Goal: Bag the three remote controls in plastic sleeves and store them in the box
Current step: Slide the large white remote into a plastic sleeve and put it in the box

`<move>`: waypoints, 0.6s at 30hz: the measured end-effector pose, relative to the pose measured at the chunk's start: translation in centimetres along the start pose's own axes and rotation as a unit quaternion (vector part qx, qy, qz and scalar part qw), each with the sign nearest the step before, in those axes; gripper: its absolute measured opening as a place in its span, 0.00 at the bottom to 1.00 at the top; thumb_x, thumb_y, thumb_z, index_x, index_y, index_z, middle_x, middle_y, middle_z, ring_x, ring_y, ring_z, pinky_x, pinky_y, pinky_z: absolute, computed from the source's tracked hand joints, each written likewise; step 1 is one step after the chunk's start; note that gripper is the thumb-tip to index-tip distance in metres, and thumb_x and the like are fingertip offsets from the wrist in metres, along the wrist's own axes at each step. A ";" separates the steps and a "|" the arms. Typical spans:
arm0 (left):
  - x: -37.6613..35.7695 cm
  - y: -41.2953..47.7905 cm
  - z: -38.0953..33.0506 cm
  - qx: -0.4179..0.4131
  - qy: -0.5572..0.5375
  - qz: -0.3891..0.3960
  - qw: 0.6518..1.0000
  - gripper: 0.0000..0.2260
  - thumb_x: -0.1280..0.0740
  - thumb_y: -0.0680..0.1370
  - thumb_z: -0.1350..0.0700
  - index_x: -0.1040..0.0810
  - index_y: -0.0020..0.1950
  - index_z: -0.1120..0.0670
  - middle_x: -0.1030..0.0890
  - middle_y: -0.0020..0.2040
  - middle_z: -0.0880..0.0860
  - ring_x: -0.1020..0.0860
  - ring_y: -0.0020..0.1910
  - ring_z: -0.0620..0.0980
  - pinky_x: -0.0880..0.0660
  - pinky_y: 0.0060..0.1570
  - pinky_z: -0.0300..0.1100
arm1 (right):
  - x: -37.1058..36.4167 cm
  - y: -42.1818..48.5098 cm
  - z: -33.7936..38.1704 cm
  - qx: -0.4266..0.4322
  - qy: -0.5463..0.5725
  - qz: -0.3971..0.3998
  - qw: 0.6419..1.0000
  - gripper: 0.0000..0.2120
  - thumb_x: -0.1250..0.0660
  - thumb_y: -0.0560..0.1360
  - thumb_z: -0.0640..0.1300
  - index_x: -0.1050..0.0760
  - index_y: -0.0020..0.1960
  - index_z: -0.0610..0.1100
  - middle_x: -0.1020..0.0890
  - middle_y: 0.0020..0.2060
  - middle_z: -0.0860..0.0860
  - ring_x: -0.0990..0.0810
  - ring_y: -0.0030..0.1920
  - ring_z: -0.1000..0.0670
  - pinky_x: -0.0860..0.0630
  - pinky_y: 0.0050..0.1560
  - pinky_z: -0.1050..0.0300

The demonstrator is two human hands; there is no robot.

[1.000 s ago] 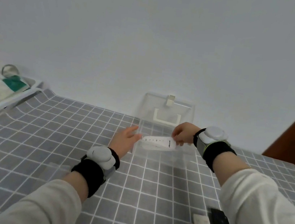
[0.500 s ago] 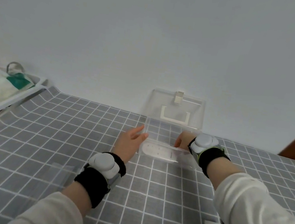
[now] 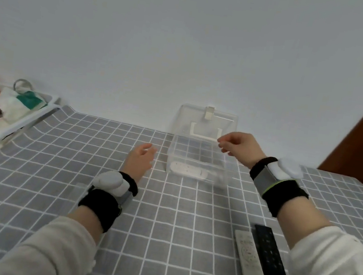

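Nearest you, at the table's (image 3: pixel 173 241) right front, two remotes lie side by side, touching or nearly so: a white remote (image 3: pixel 250 269) on the left and a black remote (image 3: pixel 273 264) on the right, both bare, both running from the front edge away toward the wall. Your right sleeve (image 3: pixel 333 263) partly overhangs the black one.

At the left front, a clear plastic sleeve (image 3: pixel 76 190) lies flat on the checked cloth, half hidden under your left wrist; its outline is faint and you cannot tell how many sheets lie there.

Your left hand (image 3: pixel 138 160) hovers low over the middle of the table, just left of the box, fingers loosely spread and holding nothing. Your right hand (image 3: pixel 237 146) is raised above the box's right rear corner, fingertips drawn loosely together with nothing between them.

The clear box (image 3: pixel 198 163) stands open near the table's back edge, its lid (image 3: pixel 208 123) tipped up against the wall. Inside, along the front wall on the floor of the box, lies a third remote (image 3: pixel 188 170), white, lengthwise left to right; whether plastic wraps it is hard to make out through the clear wall.

At the far left edge a white rack (image 3: pixel 21 122) holds packets and cloths.
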State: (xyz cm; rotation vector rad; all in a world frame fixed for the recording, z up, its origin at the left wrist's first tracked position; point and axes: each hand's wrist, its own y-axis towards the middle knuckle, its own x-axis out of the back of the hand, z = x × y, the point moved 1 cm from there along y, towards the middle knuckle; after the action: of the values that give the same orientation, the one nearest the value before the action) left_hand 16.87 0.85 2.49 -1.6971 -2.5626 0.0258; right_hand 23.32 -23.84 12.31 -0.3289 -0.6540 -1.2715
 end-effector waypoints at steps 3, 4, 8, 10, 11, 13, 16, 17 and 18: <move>3.1 -2.6 0.6 -0.001 0.031 -0.034 0.999 0.15 0.37 0.77 0.59 0.28 0.63 0.61 0.22 0.48 0.55 0.24 0.44 0.50 0.25 0.44 0.41 | -0.6 -3.9 -0.8 0.003 0.062 -0.016 0.998 0.05 0.35 0.73 0.35 0.22 0.45 0.42 0.19 0.41 0.45 0.22 0.36 0.53 0.25 0.37 0.70; 4.2 -3.8 0.9 -0.006 0.067 -0.043 0.997 0.14 0.37 0.77 0.59 0.26 0.61 0.60 0.21 0.49 0.56 0.23 0.45 0.51 0.24 0.47 0.44 | -1.1 -5.4 -1.3 -0.004 0.072 -0.010 0.997 0.05 0.35 0.73 0.35 0.22 0.45 0.42 0.19 0.41 0.45 0.22 0.37 0.52 0.25 0.37 0.69; 7.4 -8.2 2.2 -0.035 0.220 -0.073 0.972 0.12 0.36 0.76 0.59 0.24 0.58 0.58 0.21 0.53 0.55 0.22 0.54 0.56 0.27 0.54 0.45 | -4.1 -10.9 -3.3 -0.043 0.086 0.036 0.995 0.05 0.35 0.73 0.34 0.22 0.46 0.40 0.20 0.42 0.45 0.23 0.40 0.51 0.27 0.44 0.62; 8.1 -8.9 2.7 -0.030 0.318 -0.071 0.945 0.16 0.34 0.75 0.57 0.26 0.62 0.59 0.23 0.59 0.57 0.25 0.58 0.57 0.29 0.58 0.48 | -5.6 -12.3 -4.0 -0.061 0.092 0.042 0.993 0.06 0.35 0.73 0.34 0.22 0.49 0.37 0.20 0.40 0.48 0.24 0.38 0.55 0.28 0.43 0.65; 8.3 -9.4 2.8 -0.022 0.376 -0.064 0.924 0.19 0.33 0.74 0.54 0.27 0.64 0.58 0.25 0.62 0.59 0.27 0.60 0.58 0.30 0.61 0.51 | -6.3 -13.0 -4.2 -0.067 0.095 0.043 0.992 0.07 0.35 0.73 0.34 0.22 0.50 0.35 0.20 0.39 0.49 0.24 0.37 0.56 0.28 0.42 0.67; 8.4 -10.2 3.1 0.005 0.483 -0.047 0.874 0.27 0.33 0.73 0.46 0.32 0.68 0.58 0.30 0.66 0.61 0.32 0.65 0.59 0.33 0.64 0.52 | -7.5 -14.2 -4.2 -0.069 0.097 0.047 0.992 0.06 0.35 0.73 0.34 0.22 0.49 0.36 0.21 0.38 0.51 0.24 0.38 0.56 0.28 0.41 0.68; 7.7 -11.6 3.7 0.048 0.577 -0.014 0.815 0.35 0.35 0.71 0.37 0.35 0.68 0.59 0.32 0.66 0.61 0.34 0.64 0.60 0.35 0.62 0.51 | -8.9 -16.2 -4.3 -0.073 0.102 0.058 0.990 0.05 0.34 0.73 0.35 0.22 0.45 0.41 0.20 0.42 0.49 0.23 0.43 0.53 0.29 0.48 0.60; 7.4 -12.0 3.9 0.055 0.590 -0.008 0.806 0.36 0.36 0.70 0.36 0.35 0.67 0.60 0.32 0.65 0.61 0.34 0.63 0.60 0.34 0.62 0.51 | -9.4 -16.7 -4.3 -0.075 0.104 0.059 0.990 0.05 0.34 0.73 0.35 0.22 0.44 0.43 0.20 0.42 0.50 0.23 0.43 0.53 0.30 0.49 0.60; 7.1 -12.4 4.1 0.059 0.594 -0.006 0.802 0.35 0.36 0.70 0.36 0.35 0.67 0.60 0.32 0.65 0.61 0.33 0.63 0.60 0.34 0.61 0.51 | -9.8 -17.4 -4.4 -0.077 0.105 0.059 0.990 0.05 0.34 0.73 0.35 0.22 0.44 0.44 0.20 0.43 0.50 0.23 0.43 0.53 0.30 0.50 0.60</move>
State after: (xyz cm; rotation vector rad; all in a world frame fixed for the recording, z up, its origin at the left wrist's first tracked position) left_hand 2.43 2.66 -0.63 -1.0400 -1.5381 -0.6420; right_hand 6.47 -23.69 0.69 -0.3501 -0.3523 -1.2262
